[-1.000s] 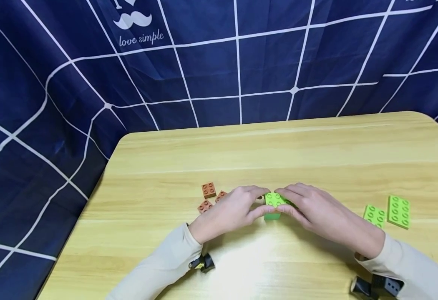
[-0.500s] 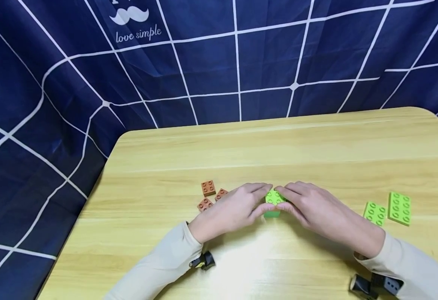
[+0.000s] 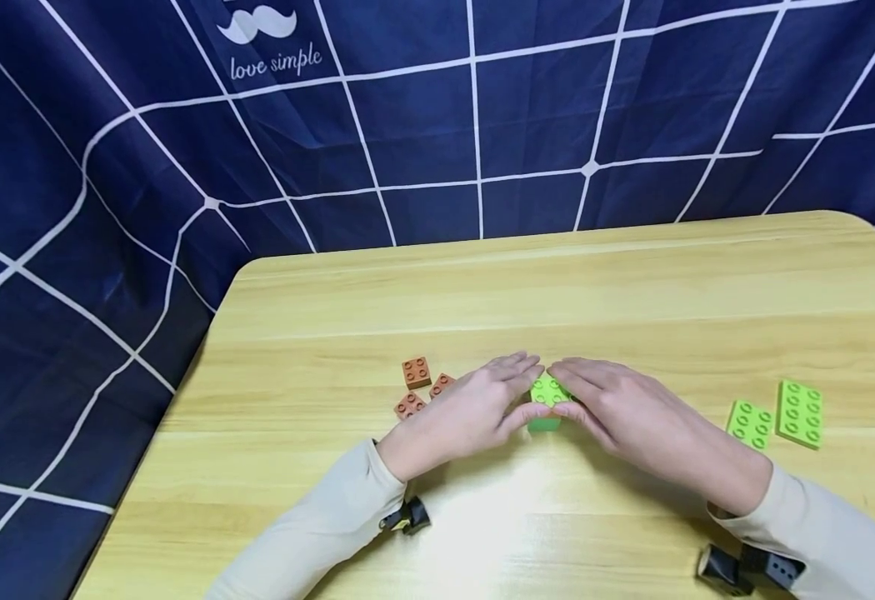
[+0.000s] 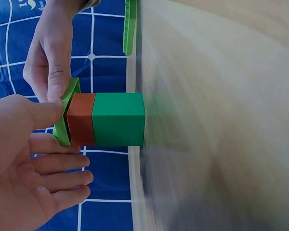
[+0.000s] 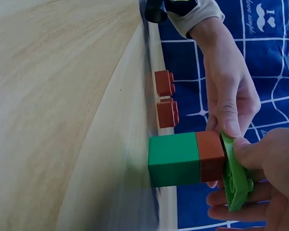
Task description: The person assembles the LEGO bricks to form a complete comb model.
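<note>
A light-green toy brick plate (image 3: 549, 389) lies tilted on top of a small stack. Under it come an orange-brown brick (image 4: 81, 119) and, resting on the table, a dark-green block (image 4: 118, 119). My left hand (image 3: 475, 408) pinches one side of the plate between thumb and index finger; its other fingers extend beside the stack in the left wrist view. On the opposite side, my right hand (image 3: 636, 421) pinches the plate with thumb and fingers. In the right wrist view a gap shows between the plate's edge and the brown brick.
Several orange-brown bricks (image 3: 416, 372) lie left of the stack, partly behind my left hand. Two light-green plates, one farther right (image 3: 800, 414) and one nearer my right wrist (image 3: 749, 424), lie on the wooden table (image 3: 407, 308). A dark blue curtain (image 3: 422, 125) hangs behind.
The fingers of both hands have shifted slightly over the plate, and less of it shows. The stack stays in place. The head view has tilted down slightly.
</note>
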A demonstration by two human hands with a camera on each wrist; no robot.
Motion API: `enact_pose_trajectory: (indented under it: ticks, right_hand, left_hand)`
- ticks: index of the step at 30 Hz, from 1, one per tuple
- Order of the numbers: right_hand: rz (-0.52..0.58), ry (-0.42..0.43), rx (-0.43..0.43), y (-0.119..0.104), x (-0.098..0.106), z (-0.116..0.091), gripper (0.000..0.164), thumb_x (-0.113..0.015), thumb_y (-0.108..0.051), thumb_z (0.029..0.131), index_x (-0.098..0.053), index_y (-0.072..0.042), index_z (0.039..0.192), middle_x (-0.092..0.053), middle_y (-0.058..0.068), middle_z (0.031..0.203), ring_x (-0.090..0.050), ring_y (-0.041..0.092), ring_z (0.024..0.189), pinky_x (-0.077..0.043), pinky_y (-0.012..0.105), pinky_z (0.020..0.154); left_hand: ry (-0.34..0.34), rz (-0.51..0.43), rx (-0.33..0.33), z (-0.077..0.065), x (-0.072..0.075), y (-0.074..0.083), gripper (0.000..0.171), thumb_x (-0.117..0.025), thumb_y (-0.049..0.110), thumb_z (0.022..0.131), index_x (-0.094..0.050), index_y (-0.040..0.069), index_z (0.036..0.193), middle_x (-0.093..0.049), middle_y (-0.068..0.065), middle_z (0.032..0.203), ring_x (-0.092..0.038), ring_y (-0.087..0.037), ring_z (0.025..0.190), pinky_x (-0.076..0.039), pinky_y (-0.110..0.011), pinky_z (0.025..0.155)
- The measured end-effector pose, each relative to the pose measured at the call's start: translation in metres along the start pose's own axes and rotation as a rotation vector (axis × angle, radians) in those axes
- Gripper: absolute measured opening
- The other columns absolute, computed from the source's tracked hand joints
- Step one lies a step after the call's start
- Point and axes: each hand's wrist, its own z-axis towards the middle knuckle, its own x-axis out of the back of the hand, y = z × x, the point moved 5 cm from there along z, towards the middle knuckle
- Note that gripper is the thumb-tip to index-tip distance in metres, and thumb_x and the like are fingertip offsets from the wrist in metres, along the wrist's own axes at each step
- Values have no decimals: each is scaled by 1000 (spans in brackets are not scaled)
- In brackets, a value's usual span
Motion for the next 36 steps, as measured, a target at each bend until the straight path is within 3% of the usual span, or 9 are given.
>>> enact_pose_trajectory:
  ticks: [10, 18, 30, 33, 36]
  right_hand:
    - [-26, 56, 21, 0, 1, -1, 62, -31, -45, 103, -64, 6, 117, -64, 25, 116, -63, 41, 104, -52, 54, 86]
    - [51, 80, 10, 6, -2, 2, 47, -50, -40, 100, -68, 1, 114, -69, 18, 111, -67, 35, 99, -56, 49, 80]
    - [5, 107, 10, 1, -4, -3, 62, -30, -46, 103, -65, 5, 115, -68, 17, 108, -67, 35, 94, -57, 49, 77]
    - [-1, 73, -3, 1, -5, -4, 59, -34, -44, 103, -63, 6, 119, -67, 19, 111, -66, 36, 97, -56, 50, 79]
    - [13, 15, -33, 2, -4, -5, 51, -47, -38, 101, -60, 5, 125, -65, 19, 116, -64, 36, 103, -54, 52, 84]
  left_hand:
    - [6, -23, -13, 2, 0, 0, 56, -43, 40, 102, -49, -4, 136, -44, -19, 143, -37, -27, 137, -23, -26, 113]
    - [68, -72, -30, -1, 1, -3, 49, -52, 35, 100, -56, -4, 130, -50, -20, 138, -43, -29, 134, -29, -28, 111]
    - [48, 0, -9, -1, 0, 1, 52, -47, 38, 102, -55, -4, 131, -50, -19, 139, -45, -27, 133, -30, -27, 111]
    - [36, 28, 7, -2, 0, 2, 54, -44, 40, 102, -55, -3, 132, -50, -19, 139, -45, -26, 133, -30, -26, 111]
    - [24, 28, 17, -4, 0, 2, 55, -43, 40, 102, -53, -4, 133, -51, -19, 139, -45, -26, 132, -31, -26, 110]
